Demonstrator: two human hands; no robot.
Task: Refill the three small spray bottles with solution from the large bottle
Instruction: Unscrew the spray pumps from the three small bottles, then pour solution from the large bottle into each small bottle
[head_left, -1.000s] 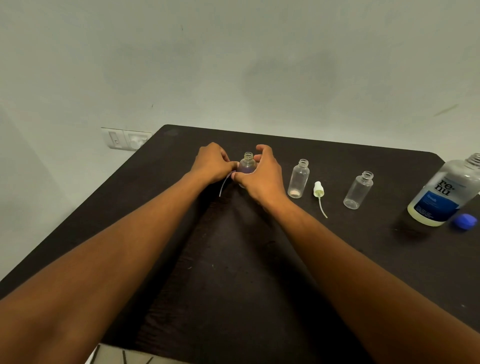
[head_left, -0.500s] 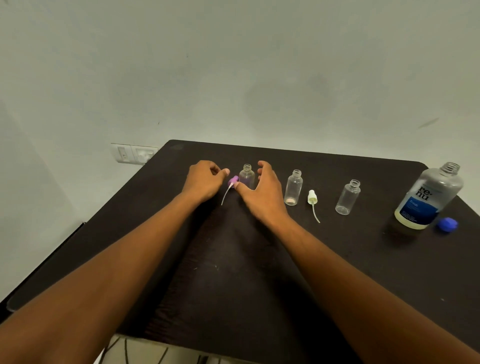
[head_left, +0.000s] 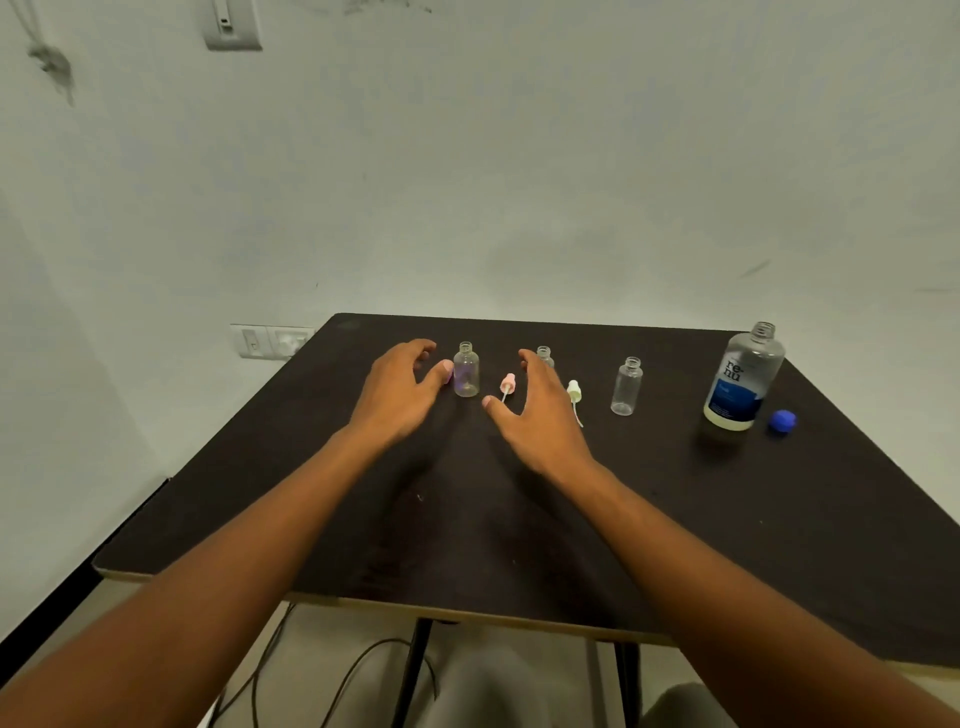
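Observation:
Three small clear bottles stand uncapped in a row on the dark table (head_left: 519, 545): the left bottle (head_left: 466, 371), the middle bottle (head_left: 544, 355) and the right bottle (head_left: 627, 387). A pink spray head (head_left: 507, 384) and a white spray head (head_left: 574, 392) lie between them. The large bottle (head_left: 743, 379) stands open at the right, its blue cap (head_left: 782, 420) beside it. My left hand (head_left: 400, 395) hovers relaxed, its thumb tip next to the left bottle, where a purple tint shows. My right hand (head_left: 535, 415) is spread, holds nothing and hides most of the middle bottle.
The table's far edge meets a pale wall with a socket plate (head_left: 270, 340) at the left. Cables hang under the table's near edge (head_left: 363, 597). Bare tabletop lies between my forearms and in front of the large bottle.
The view has pulled back and up. My left hand has released the spray head it pinched, and my right hand has let go of the left bottle. Both hands have spread, and the pink spray head has come into view.

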